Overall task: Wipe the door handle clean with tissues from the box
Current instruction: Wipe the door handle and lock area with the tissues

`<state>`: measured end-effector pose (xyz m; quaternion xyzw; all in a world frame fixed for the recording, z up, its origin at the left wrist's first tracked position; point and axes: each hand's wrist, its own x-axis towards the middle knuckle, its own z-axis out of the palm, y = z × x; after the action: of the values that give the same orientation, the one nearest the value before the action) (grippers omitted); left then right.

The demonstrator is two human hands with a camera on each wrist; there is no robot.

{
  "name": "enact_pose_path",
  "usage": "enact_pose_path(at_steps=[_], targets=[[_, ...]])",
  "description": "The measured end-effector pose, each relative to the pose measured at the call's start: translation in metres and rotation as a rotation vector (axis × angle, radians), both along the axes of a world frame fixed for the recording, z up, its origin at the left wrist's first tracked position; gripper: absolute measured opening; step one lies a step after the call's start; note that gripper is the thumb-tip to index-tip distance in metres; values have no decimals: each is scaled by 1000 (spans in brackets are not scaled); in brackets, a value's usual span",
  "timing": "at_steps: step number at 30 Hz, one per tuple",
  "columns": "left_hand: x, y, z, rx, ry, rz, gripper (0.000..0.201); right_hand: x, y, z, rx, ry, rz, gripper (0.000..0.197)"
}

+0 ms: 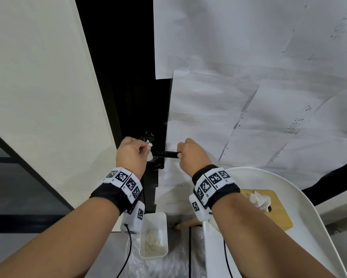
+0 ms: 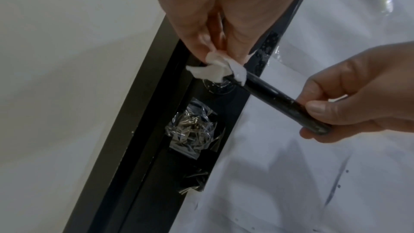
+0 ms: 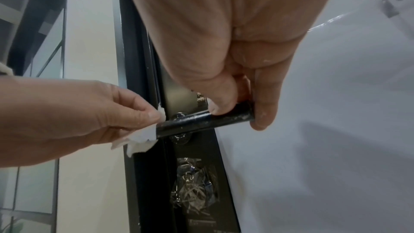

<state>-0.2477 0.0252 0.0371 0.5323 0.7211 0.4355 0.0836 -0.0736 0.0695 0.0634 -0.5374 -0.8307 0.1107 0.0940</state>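
A black lever door handle [image 1: 167, 154] [image 2: 275, 97] [image 3: 197, 123] sticks out from the dark door stile. My left hand [image 1: 133, 152] [image 2: 219, 24] [image 3: 78, 118] pinches a crumpled white tissue [image 1: 150, 156] [image 2: 218, 69] [image 3: 143, 138] wrapped round the handle's inner end, near its round base. My right hand [image 1: 190, 153] [image 2: 349, 98] [image 3: 235, 77] grips the handle's free end between thumb and fingers. The tissue box [image 1: 277, 207], with a wooden lid and a tissue sticking up, sits on a white chair at the lower right.
White paper sheets [image 1: 248, 97] cover the door to the right of the handle. A white bin [image 1: 153, 234] holding used tissues stands on the floor below. The white chair [image 1: 309, 227] is close at my right. Crumpled clear tape [image 2: 192, 130] covers the lock under the handle.
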Motion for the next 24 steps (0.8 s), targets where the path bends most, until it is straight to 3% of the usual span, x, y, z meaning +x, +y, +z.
enact_pose_path(at_steps=[5, 12, 18, 24], targets=[[4, -9, -2, 21, 16, -108, 13, 2, -2, -2, 17, 8, 4, 12], [4, -3, 4, -112, -78, 100, 27, 1, -1, -1, 7, 2, 2, 11], [3, 3, 5, -133, -54, 79, 22, 1, 0, -1, 8, -6, 3, 11], [6, 1, 7, -8, -6, 95, 19, 3, 1, 1, -7, -6, 9, 12]])
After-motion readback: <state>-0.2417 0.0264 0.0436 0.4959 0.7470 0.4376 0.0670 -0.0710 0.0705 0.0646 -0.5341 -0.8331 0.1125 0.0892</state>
